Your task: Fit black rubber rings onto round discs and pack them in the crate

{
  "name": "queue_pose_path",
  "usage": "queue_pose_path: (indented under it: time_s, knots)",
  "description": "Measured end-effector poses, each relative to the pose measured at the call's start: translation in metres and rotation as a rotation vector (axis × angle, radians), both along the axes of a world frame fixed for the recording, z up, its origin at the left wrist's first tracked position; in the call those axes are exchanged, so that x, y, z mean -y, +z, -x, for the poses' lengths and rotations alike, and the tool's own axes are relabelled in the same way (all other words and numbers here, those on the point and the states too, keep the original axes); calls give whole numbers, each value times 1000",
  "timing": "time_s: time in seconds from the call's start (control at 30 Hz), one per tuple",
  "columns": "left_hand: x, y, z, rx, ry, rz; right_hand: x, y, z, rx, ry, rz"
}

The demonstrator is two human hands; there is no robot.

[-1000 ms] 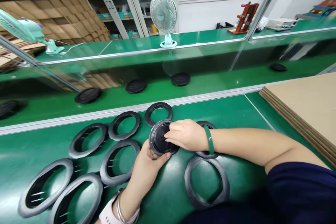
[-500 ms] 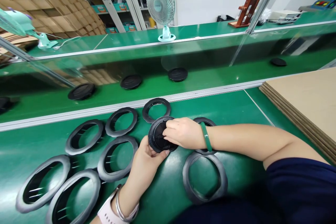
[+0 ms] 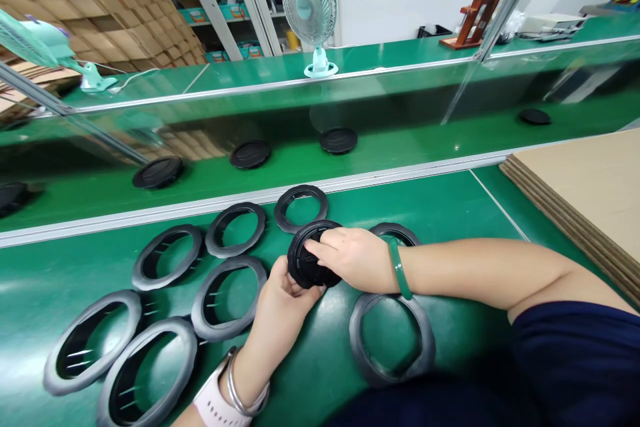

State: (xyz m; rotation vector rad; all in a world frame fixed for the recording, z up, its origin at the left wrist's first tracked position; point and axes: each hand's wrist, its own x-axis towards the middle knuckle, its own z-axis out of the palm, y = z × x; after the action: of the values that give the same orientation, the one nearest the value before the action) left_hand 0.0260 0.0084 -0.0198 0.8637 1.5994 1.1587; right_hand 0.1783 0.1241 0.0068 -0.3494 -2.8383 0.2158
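A round black part (image 3: 306,259) is held between both my hands above the green bench (image 3: 450,213). My left hand (image 3: 284,297) grips its lower left rim from below. My right hand (image 3: 353,257) lies over its right side, fingers pressed onto its face; a green bangle sits on that wrist. Several grey rubber rings lie flat around the hands: one (image 3: 391,340) just below my right forearm, one (image 3: 301,207) just beyond the part, one (image 3: 229,297) to the left of my left hand.
Beyond a metal rail, a green conveyor belt (image 3: 400,147) carries several black discs, such as one (image 3: 339,140). A stack of cardboard sheets (image 3: 585,193) lies at the right. Two small desk fans, one of them (image 3: 310,7), stand on the far bench.
My right fingers have slid leftward across the face of the black part. The part has turned slightly in my hands. The camera has shifted a little.
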Motion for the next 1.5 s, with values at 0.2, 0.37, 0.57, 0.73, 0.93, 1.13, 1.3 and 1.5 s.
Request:
queue_pose_path:
  time_s: [0.2,0.37,0.57,0.73,0.93,1.13,1.3,1.5]
  knots:
    - [-1,4,-4,61,5,17,4,-2,4,88,-22,-90]
    - [-2,1,-2,77,27,9,-3,-1,2,-2,32,-58]
    - [-3,0,0,71,152,-32,-18,3,-3,-513,-129,287]
    - [2,-2,-3,109,85,-50,-24,-5,3,-366,-267,800]
    - [9,-5,-5,52,23,-91,-17,-6,7,-368,-284,825]
    - [13,4,-3,-166,-18,-82,-16,-4,9,-321,-337,797]
    - [12,6,2,-254,-1,-75,-23,2,5,-236,-171,935]
    - [9,6,3,-196,-6,-90,-21,1,2,-156,-135,941]
